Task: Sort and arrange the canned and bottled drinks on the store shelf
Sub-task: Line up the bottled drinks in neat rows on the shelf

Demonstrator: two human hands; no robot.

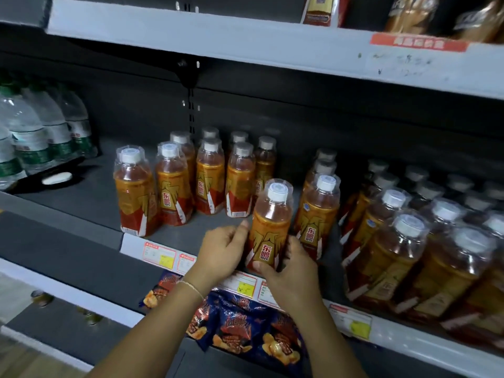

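Blue snack bags [245, 334] lie nearest me, on the lower shelf under my forearms. Above them my left hand [221, 249] curls against the left side of an orange-labelled bottle [270, 227], fingertips on its label. My right hand [289, 271] wraps the lower right side, thumb laid across the front. The bottle is at the front edge of the grey shelf [81, 197], just above the price tags [159, 256], with its base hidden by my hands. It sits between the left rows [174, 186] and the fuller right rows [387, 241] of like bottles. Farther left stand green-labelled water bottles [41, 132]. An upper shelf [245, 42] carries brown packets [409, 15].
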